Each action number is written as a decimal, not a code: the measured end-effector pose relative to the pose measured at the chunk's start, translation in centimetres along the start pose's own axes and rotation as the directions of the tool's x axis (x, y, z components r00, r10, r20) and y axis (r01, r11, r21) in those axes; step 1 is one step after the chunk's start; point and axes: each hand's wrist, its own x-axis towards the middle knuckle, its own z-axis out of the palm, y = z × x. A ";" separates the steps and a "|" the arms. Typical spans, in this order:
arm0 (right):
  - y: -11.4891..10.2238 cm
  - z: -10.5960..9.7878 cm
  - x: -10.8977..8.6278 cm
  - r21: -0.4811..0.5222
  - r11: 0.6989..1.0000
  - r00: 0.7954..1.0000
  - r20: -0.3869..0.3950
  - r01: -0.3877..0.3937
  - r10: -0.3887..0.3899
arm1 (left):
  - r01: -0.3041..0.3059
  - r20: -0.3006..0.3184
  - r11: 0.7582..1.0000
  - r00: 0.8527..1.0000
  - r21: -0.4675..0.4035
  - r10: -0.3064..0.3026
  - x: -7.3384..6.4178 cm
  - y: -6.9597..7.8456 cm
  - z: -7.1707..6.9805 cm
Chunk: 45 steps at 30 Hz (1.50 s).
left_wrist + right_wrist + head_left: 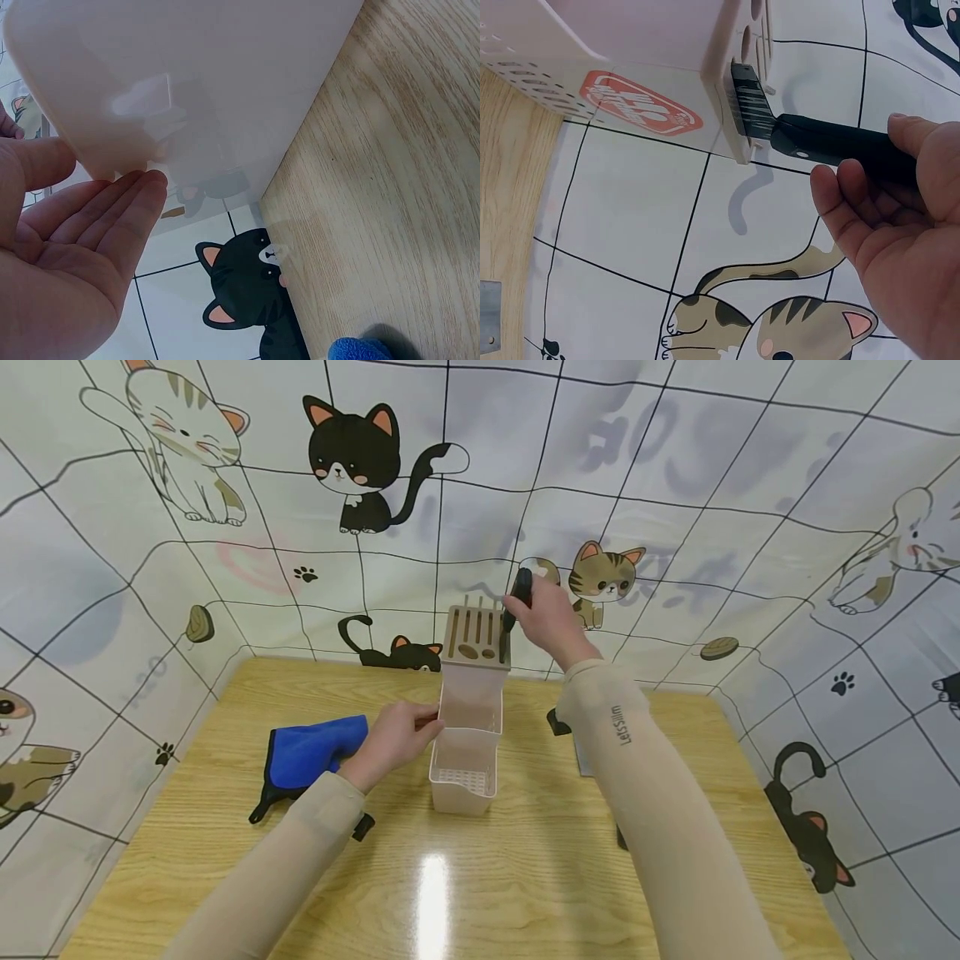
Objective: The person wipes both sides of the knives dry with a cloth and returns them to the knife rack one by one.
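A tall cream plastic utensil holder (pixel 469 710) stands on the wooden table, with a slotted top and open bins stepping down in front. My left hand (pixel 397 739) pinches its left side edge between thumb and fingers, as the left wrist view also shows. At the top right, my right hand (pixel 555 618) grips the black handle of a knife (pixel 840 142). Its dark, streaked blade (pixel 751 101) is partly inside the rightmost slot, and the rest of the blade is hidden in the holder. The slots and round holes beside it show no handles.
Left of the holder lies a blue cloth (pixel 315 756) with black edging and a loop. A small black piece (pixel 363 827) pokes out by my left forearm. Partly under my right arm are a grey metal piece (pixel 583 756) and a black end (pixel 557 722). A cat-print wall covering (pixel 480 510) rises behind.
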 end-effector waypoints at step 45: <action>5.1 -1.3 -5.7 0.101 0.992 0.997 0.016 -0.077 0.076 | 0.004 -0.029 1.000 1.000 -0.015 -0.004 -0.2 -0.1 0.4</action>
